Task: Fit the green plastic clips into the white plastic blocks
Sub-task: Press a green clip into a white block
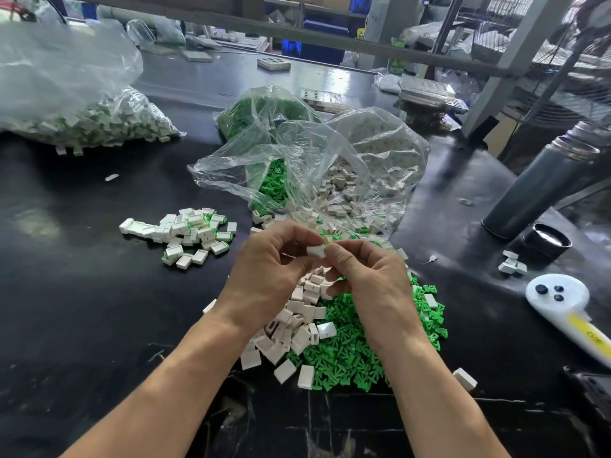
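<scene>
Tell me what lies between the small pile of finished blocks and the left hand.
Head view: only bare black table between the finished pile and the left hand.

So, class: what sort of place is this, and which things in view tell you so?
Probably a small factory assembly bench: clear plastic bags bulging with parts, loose piles of green plastic clips and white plastic blocks, and both hands fitting one white block.

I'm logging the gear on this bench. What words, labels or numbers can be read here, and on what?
Yellow label on the white handheld device: dark print, too blurred to read.
Green-and-white package at the back: print too small to read.
No other text is legible.
</scene>
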{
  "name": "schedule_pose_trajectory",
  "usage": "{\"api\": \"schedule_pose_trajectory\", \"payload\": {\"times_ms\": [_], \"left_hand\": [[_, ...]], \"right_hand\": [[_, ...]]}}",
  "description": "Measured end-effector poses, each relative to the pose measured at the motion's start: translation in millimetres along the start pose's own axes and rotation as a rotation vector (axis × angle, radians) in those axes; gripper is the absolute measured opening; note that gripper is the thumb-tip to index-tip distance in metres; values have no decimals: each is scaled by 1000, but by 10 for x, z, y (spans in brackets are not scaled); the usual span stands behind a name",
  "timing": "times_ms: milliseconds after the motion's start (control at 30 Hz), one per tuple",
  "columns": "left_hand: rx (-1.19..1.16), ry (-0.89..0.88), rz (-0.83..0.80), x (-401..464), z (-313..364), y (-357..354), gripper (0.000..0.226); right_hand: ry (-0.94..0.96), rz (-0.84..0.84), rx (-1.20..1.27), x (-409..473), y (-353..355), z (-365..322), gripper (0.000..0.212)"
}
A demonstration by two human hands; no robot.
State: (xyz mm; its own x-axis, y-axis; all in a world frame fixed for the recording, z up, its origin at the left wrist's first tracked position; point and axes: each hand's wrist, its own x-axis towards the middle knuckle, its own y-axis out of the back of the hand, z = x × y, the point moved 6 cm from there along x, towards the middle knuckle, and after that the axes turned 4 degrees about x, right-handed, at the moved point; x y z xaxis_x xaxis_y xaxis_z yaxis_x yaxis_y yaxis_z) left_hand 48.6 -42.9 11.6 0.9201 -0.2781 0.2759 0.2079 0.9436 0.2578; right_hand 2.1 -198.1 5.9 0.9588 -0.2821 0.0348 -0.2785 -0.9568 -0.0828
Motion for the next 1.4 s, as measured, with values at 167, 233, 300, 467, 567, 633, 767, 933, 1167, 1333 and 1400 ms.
{"api": "schedule_pose_trajectory", "payload": {"times_ms": [167,233,300,467,567,633,767,933,1167,1333,1400], "left_hand": [[143,-92,8,-23,72,45,21],[141,-95,-9,-25,79,35,23],[109,-76,-19,-16,62,27,25],[55,-50,-19,-20,36,13,28],[40,-58,-26,-27,39,-14,29],[28,-66,-11,-21,49,-18,29],[-57,-48,32,-15,68,-12,29],[-109,-36,34,-37,77,-51,23],[-124,-34,60,-49,63,-52,23],[-139,-37,52,-35,75,-61,22],[-157,-38,38,-29,81,-66,21]], "right_hand": [[-58,-78,-54,34,23,28,12],[-72,-103,-86,35,35,24,13],[-85,-119,-77,26,36,17,13],[-109,-124,-15,13,27,13,13],[-130,-88,11,13,43,34,13],[-126,-67,46,12,42,30,11],[-73,-49,127,18,21,-20,12],[-45,-30,107,24,27,-23,9],[-58,-26,74,17,12,1,11],[23,27,-26,-1,29,-74,10],[90,51,-152,-3,54,-120,10]]}}
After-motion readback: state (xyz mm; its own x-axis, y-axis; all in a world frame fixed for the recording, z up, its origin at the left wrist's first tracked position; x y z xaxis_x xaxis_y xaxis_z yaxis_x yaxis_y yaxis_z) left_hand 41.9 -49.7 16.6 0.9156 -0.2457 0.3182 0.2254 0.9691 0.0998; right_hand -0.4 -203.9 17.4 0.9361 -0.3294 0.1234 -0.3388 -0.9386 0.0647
